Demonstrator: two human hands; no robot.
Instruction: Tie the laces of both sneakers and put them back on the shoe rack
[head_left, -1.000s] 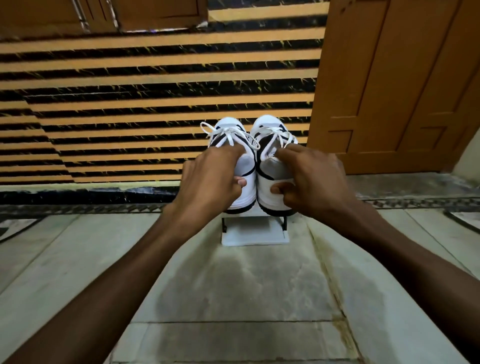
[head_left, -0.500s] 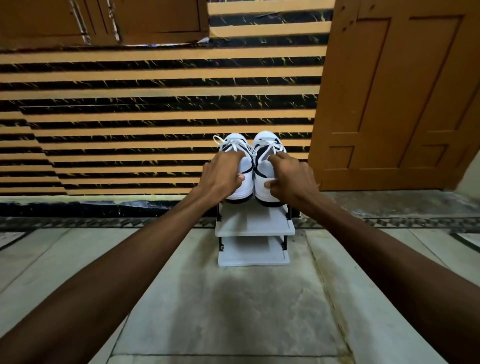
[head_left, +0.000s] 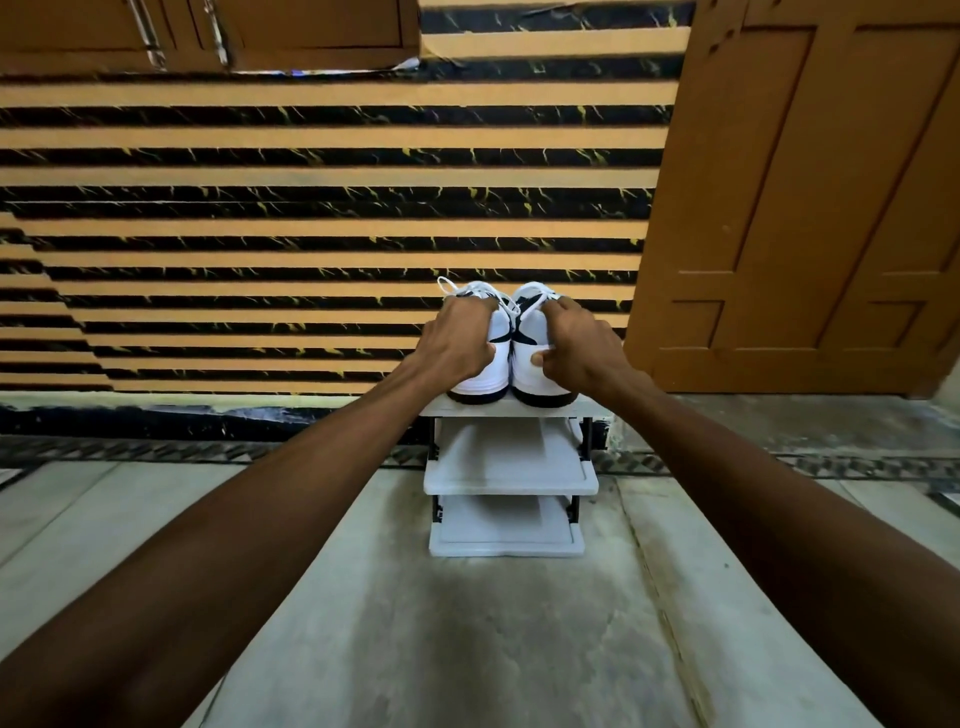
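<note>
Since 1.0 s ago: both sneakers carried forward and down; soles now appear to rest on the top shelf of the rack (head_left: 511, 486), where before they hung above it with only the lowest shelf showing.

Left hand (head_left: 457, 340) clasps the left sneaker (head_left: 485, 371) from above, fingers over the collar, thumb on the heel. Right hand (head_left: 576, 348) grips the right sneaker (head_left: 535, 374) the same way, thumb tip pressed on the heel panel. Neither hand has let go.

Position: sneakers side by side, touching, at the front edge of the top shelf. Heels face the person; toes point toward the striped wall (head_left: 311, 234). Long axis runs front to back, in line with both forearms. Lace loops (head_left: 449, 286) show above the left hand; the knots themselves are partly hidden by fingers.

Judgement: placing step nearly done. Each hand sits on its own sneaker, equally near. Next move likely a short push along that axis toward the shelf's back edge, then release; heels close to the front edge could tip off if freed too soon.
</note>
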